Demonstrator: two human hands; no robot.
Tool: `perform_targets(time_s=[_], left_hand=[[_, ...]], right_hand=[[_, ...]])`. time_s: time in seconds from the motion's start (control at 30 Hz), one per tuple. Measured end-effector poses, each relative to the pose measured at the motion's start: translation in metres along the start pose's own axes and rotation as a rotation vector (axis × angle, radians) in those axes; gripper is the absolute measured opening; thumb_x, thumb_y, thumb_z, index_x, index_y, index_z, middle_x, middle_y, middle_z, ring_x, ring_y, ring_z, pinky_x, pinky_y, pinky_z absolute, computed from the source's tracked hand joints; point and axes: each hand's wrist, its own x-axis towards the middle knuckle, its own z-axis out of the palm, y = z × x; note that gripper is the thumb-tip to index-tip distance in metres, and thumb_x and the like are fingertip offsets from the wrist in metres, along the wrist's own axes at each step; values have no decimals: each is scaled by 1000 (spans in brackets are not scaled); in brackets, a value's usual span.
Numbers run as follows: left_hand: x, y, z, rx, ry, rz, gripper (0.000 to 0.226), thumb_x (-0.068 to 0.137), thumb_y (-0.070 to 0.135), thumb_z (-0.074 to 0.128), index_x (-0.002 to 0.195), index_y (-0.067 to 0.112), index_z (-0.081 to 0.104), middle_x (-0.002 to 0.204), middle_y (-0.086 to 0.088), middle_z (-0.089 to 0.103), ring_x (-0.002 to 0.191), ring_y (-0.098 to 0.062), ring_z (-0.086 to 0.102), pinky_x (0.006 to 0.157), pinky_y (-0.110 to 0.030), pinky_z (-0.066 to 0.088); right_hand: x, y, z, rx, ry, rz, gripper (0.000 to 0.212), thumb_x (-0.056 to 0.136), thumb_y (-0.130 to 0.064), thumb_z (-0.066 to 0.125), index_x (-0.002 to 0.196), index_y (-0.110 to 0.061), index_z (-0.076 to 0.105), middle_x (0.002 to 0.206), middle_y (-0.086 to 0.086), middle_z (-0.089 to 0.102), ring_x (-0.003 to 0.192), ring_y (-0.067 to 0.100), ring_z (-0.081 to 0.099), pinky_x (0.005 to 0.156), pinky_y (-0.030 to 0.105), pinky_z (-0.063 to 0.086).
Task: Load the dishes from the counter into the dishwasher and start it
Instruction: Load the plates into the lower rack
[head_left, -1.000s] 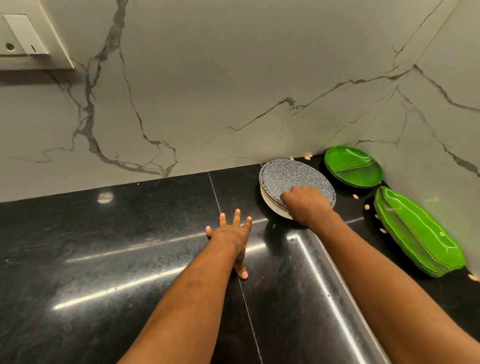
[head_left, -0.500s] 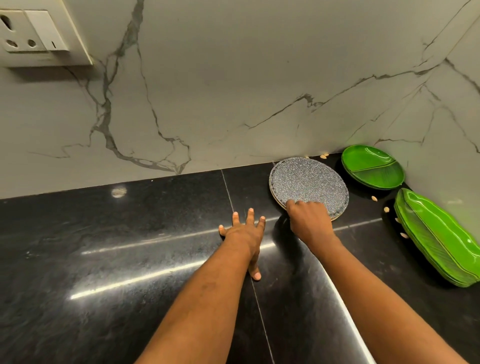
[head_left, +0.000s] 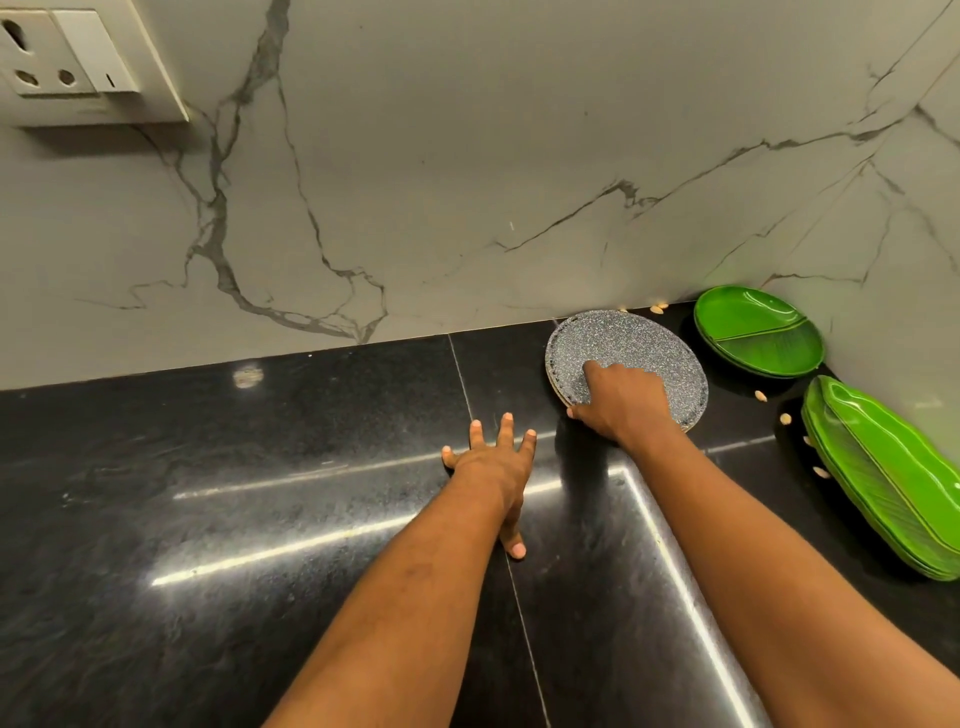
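Since grey plate stack (head_left: 639, 340) sits far back at 1 o'clock, right hand (head_left: 621, 402) pinches near rim, fingers (head_left: 589, 366) on top, thumb at edge. Left hand (head_left: 491, 462) splayed flat on counter (head_left: 260, 519), empty, likely bracing reach. Green round plate (head_left: 753, 332) at 2 o'clock, untouched.

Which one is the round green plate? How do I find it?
Go to the right corner of the black counter, where two marble walls meet. The round green plate sits there. Its neighbours are a speckled grey plate and long leaf-shaped green plates; only it is round, green and divided.
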Motion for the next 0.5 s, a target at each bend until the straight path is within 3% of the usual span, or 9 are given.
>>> perform_targets(time_s=[0.3,0.43,0.5], left_hand=[[0,0,-1,-11,4,8,145,63,38,92,155,27,-19,159,-4,-33,146,-43,-23,113,-73,7],[1,-1,-1,-10,4,10,144,64,37,91,155,27,-20,159,-4,-33,145,-44,-24,113,-73,7],[0,0,0,-7,2,11,144,63,38,91,155,27,-20,159,-4,-34,145,-43,-23,113,-73,7]], right_hand=[[9,19,-4,-108,35,-51,34,93,-20,53,126,-14,46,110,11,64,99,35,64,66,35,38],[7,25,-2,-155,112,-158,52,94,-8,45,143,-18,28,102,12,66,90,34,66,60,34,39],[5,22,-3,-226,149,-209,51,96,-6,42,143,-19,28,100,12,66,88,32,66,58,34,38]])
